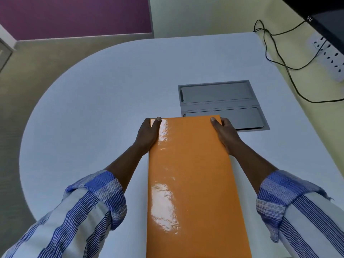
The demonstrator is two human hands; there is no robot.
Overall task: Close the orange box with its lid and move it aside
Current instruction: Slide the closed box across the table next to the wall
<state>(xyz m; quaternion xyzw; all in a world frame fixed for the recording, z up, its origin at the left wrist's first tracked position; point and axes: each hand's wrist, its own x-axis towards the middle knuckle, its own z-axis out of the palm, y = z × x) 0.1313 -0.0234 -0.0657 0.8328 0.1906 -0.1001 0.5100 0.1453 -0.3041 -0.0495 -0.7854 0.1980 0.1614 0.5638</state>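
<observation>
Two rolled-up striped sleeves, blue and white, frame the bottom of the view, the left sleeve (89,207) and the right sleeve (290,203) each ending at a bare forearm that reaches forward over the table (93,101). Between the forearms lies the orange box (189,183), long and narrow, running lengthwise away from the person, its near end cut off by the lower edge of the view. Its glossy lid (186,138) covers the whole top and throws back bright patches of light; whether it is pressed fully down cannot be told from this angle.

Farther along, both hands grip the far end of the box. The left hand (149,135) clasps the far left corner, thumb lying on the lid and fingers wrapped down the side. The right hand (226,134) holds the far right corner in the same way, thumb on top, fingers curled round the edge.

Just beyond the box, and partly hidden by its far right corner, a grey flap panel (221,101) sits recessed in the pale table top.

Past the table's right edge, a black cable (279,58) loops across a yellowish surface near a white power strip (329,56), under the dark corner of a screen (323,17). At far left are a beige floor and a purple wall (74,15).
</observation>
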